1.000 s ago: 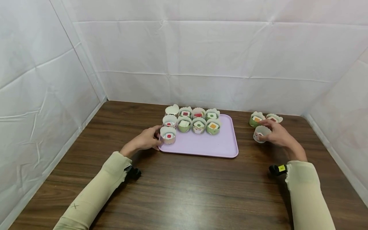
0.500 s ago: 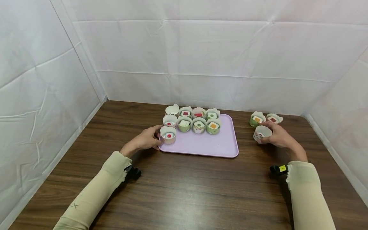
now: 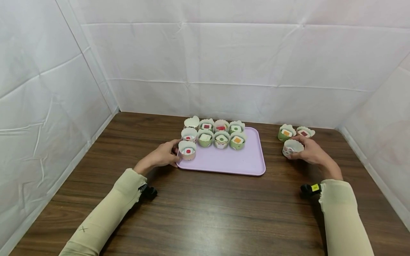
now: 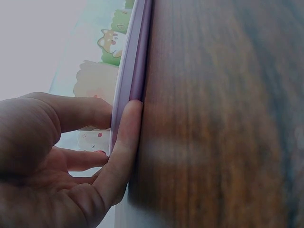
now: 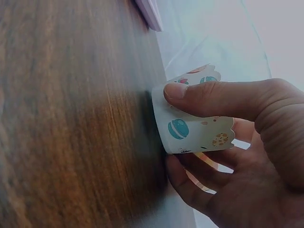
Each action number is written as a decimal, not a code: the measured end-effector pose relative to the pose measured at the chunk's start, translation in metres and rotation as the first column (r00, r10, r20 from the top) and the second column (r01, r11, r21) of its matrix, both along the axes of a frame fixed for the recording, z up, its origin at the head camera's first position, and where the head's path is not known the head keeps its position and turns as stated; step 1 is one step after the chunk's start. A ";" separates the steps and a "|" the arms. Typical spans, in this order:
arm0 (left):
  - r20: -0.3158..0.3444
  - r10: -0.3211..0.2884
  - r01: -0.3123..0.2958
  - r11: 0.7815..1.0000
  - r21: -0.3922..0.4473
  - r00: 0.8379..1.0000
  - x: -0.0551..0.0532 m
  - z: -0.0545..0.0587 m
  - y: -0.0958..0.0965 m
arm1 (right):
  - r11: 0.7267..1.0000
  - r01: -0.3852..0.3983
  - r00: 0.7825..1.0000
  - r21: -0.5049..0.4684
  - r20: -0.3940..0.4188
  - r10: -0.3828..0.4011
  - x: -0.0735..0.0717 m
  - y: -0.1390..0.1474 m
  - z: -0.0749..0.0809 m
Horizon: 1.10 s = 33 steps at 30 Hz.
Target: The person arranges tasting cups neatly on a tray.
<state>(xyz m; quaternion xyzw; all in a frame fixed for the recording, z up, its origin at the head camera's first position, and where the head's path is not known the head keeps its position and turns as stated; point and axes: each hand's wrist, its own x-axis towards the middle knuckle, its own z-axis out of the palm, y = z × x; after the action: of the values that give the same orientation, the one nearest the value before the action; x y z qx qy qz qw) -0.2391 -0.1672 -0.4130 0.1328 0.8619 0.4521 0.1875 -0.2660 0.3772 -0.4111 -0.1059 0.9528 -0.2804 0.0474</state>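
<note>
My left hand is at the left edge of a lilac tray, pinching its rim between thumb and fingers, as the tray rim in the left wrist view shows. Beside those fingers stands a paper baking cup with a white, red-marked piece in it. To the right of the tray, my right hand grips a white paper baking cup by its side. Teal and orange prints cover that printed cup; its base is at the tabletop. I cannot tell what it contains.
Several more filled baking cups stand in rows on the tray's back and left. Behind my right hand are a green cup and another cup. White sheeting borders the brown wooden table.
Over the last second, my right hand and the white baking cup have shifted very slightly to the right. My left hand and the tray look the same.
</note>
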 end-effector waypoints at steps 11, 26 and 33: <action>0.000 0.001 -0.001 1.000 -0.010 1.000 -0.001 0.001 -0.001 | 1.000 0.004 1.000 -0.007 -0.010 -0.004 0.000 0.002 0.010; -0.007 0.006 -0.007 1.000 -0.014 1.000 0.001 -0.001 -0.002 | 1.000 0.004 0.999 -0.029 -0.044 -0.005 -0.001 -0.017 0.008; -0.001 0.004 -0.004 1.000 -0.005 1.000 0.000 0.000 -0.001 | 0.999 0.004 1.000 -0.052 -0.029 -0.006 0.002 -0.028 0.010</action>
<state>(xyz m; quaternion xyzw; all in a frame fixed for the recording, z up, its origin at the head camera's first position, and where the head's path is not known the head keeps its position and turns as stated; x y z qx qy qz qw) -0.2387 -0.1679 -0.4132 0.1308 0.8633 0.4504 0.1866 -0.2642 0.3495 -0.4010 -0.1087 0.9462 -0.3034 0.0298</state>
